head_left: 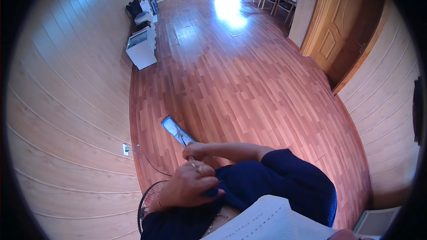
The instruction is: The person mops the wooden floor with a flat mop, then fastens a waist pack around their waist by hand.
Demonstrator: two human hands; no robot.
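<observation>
The left hand [191, 181] is closed round the near end of the mop handle [183, 140]; the right hand [195, 150] grips just beyond. The blue-edged mop head [171, 125] lies on the wooden floor [235, 106], farther off and slightly left of the right hand.

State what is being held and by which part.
A flat mop, by its handle: the left hand grips it higher up, the right hand lower down.
</observation>
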